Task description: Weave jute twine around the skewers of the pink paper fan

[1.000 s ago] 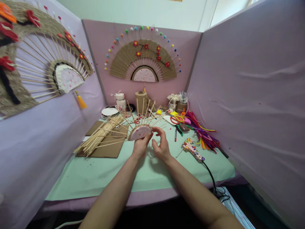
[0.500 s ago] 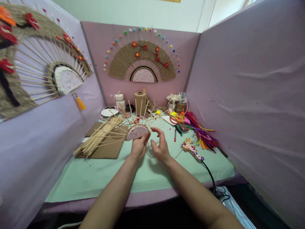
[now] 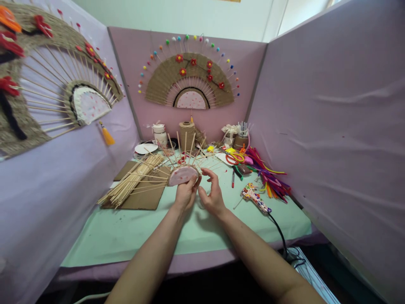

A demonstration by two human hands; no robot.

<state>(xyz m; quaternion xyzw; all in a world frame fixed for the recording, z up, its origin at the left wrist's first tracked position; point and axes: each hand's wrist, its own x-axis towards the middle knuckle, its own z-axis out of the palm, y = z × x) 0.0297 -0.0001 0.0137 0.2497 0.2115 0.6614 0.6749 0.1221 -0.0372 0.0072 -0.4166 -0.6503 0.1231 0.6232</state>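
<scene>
My left hand (image 3: pixel 186 194) grips the lower edge of a pink half-disc (image 3: pixel 181 175) with several wooden skewers (image 3: pixel 177 152) fanning out from it, held upright above the green mat (image 3: pixel 133 232). My right hand (image 3: pixel 212 192) sits just to its right, fingers curled in a pinch near the disc's right corner. A thin strand of twine seems to run between the hands. What the right fingers pinch is too small to make out.
A bundle of loose skewers (image 3: pixel 133 179) lies on brown cardboard (image 3: pixel 139 198) at the left. A twine spool (image 3: pixel 186 133), jars, scissors (image 3: pixel 234 158), pipe cleaners (image 3: pixel 268 177) and a patterned glue gun (image 3: pixel 255 198) stand at the back and right. Finished fans (image 3: pixel 190 80) hang on the purple walls.
The right hand's fingers opened slightly, then closed back into a pinch next to the disc. The left hand keeps its hold on the skewer disc, which tilted slightly.
</scene>
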